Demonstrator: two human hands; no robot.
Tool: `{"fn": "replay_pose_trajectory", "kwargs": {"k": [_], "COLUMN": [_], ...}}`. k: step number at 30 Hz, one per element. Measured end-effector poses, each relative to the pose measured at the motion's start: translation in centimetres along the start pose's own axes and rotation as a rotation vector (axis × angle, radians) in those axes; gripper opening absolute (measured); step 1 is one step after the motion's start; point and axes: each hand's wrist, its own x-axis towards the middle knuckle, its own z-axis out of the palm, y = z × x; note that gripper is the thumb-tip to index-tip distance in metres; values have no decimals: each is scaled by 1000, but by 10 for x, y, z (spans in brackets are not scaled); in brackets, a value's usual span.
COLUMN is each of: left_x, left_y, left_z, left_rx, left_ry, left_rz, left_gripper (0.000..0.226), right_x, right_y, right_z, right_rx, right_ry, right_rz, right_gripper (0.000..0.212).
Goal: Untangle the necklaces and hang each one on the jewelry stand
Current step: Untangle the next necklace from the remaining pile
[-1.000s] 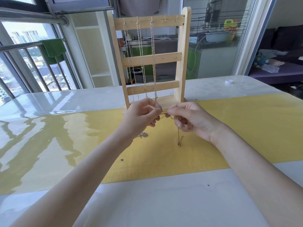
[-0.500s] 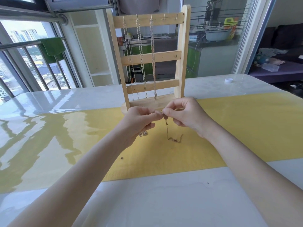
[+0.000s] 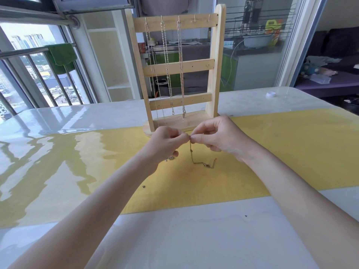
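Hands had drawn together since a second earlier, left hand [image 3: 165, 141] and right hand [image 3: 215, 133] fingers pinching the gold necklace [image 3: 201, 161] at one spot, its tail trailing onto the yellow bench [image 3: 291, 148], near the jewelry stand [image 3: 215, 61] holding three chains [image 3: 167, 65].

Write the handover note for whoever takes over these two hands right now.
Left hand and right hand: fingertips together, both pinching the top of a gold chain necklace; its tail lies on the yellow table runner.
Done: three silver necklaces hang from the top-bar hooks of the wooden jewelry stand.
Left: finish freeing the gold chain, hang it on a spare hook. A small silver piece lies under the left hand.
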Motion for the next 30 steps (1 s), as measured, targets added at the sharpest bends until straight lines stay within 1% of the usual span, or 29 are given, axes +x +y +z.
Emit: {"fn": "replay_pose_trajectory", "kwargs": {"k": [3, 4, 6, 8, 12, 14, 15, 17, 19, 22, 26, 28, 30], "left_x": [-1, -2, -4, -6, -9, -9, -9, -8, -8, -11, -12, -10, -11], "left_y": [1, 2, 4, 6, 3, 0, 0, 1, 7, 11, 5, 3, 3], "left_z": [-1, 0, 2, 6, 11, 13, 13, 12, 10, 11, 13, 12, 10], "left_rx": [7, 15, 60, 169, 539, 642, 631, 459, 235, -94, -324, -413, -487], "left_ry": [-56, -78, -106, -112, -27, 29, 42, 32, 42, 82, 50, 28, -33], "left_rz": [22, 33, 73, 138, 324, 414, 440, 389, 275, 126, -45, -79, -116], "left_gripper": [48, 45, 30, 22, 18, 12, 12, 12, 16, 21, 24, 26, 22], "right_x": [-1, -2, -2, -2, -1, -1, -1, -1, -1, 2, 5, 6, 6], "right_y": [0, -1, -2, -1, 0, 0, 0, 2, 4, 5, 6, 6, 7], "right_z": [-2, -2, -3, -1, 6, 7, 7, 6, 8, 15, 22, 24, 23], "right_rx": [71, 88, 97, 61, -25, -4, 13, 59, 162, 324, 421, 469, 559], "right_ry": [-43, -65, -105, -118, -84, -53, -38, -21, 1, 82, 207, 223, 234], "right_rz": [46, 62, 98, 134, 151, 143, 139, 123, 101, 80, 36, 55, 89], "right_gripper": [12, 13, 18, 20, 23, 24, 24, 25, 26, 27, 29, 29, 29]}}
